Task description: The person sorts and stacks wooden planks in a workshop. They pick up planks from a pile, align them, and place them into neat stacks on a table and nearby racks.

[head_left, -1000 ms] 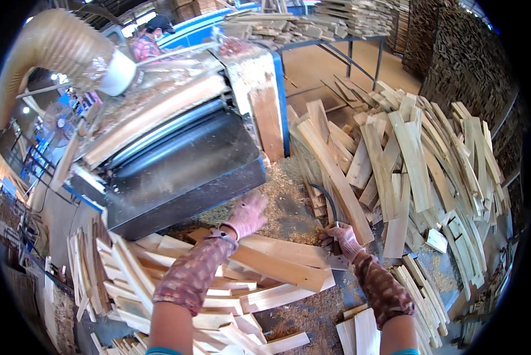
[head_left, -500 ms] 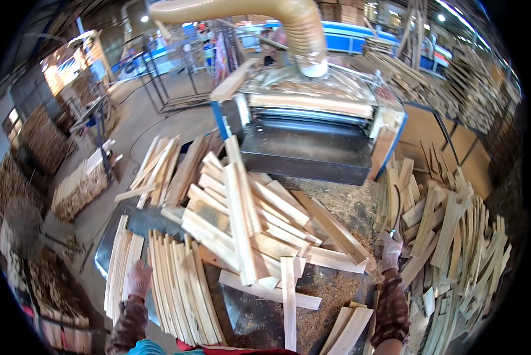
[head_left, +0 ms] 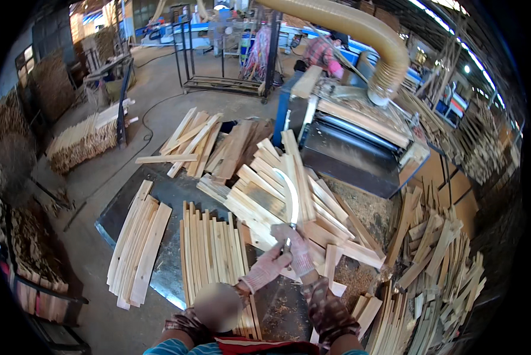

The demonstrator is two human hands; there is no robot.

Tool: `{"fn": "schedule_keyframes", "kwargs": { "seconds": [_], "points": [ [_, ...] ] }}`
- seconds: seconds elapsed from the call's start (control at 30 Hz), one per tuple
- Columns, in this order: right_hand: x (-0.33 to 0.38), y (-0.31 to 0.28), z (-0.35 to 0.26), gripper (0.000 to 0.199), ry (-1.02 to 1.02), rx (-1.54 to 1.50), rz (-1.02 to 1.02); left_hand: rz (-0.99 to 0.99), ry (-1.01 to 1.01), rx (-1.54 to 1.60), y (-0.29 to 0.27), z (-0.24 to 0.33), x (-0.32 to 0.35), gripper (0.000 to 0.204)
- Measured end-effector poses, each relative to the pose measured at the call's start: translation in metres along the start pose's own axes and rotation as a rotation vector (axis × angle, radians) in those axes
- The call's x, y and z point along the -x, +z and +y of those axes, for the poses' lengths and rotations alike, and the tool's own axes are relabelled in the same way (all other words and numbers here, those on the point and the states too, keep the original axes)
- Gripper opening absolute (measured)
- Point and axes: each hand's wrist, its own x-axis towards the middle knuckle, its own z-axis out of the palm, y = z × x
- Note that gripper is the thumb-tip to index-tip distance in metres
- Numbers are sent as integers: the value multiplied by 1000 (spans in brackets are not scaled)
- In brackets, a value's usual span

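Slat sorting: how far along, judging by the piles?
Done: two neat rows of slats lie on the dark sheet, one at the left and one nearer the middle. In hand: the left hand and right hand, both gloved, grip one curved strip together. Left: a jumbled heap in front of the machine and a loose pile at the right.

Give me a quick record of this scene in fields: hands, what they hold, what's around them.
left hand: gloved, touching the lower end of the curved blade
right hand: gloved, gripping the blade's handle end
curved blade: pale, sickle-shaped, pointing away over the slats
wooden slats: neat rows below left; loose heaps ahead and right
planer machine: behind the heap, dust hose on top
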Motion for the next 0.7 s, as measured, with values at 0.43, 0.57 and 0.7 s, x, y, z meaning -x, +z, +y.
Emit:
{"fn": "schedule_keyframes", "kwargs": {
  "seconds": [0.43, 0.57, 0.7],
  "points": [
    [-1, 127, 71, 28, 283, 218, 131, -117, -270, -91, -172, -6, -28, 31],
    [-32, 132, 84, 39, 209, 315, -33, -87, -190, 162, -206, -5, -59, 22],
    [-62, 141, 80, 42, 130, 812, -40, -5, -85, 216, -256, 19, -106, 21]
  ]
}}
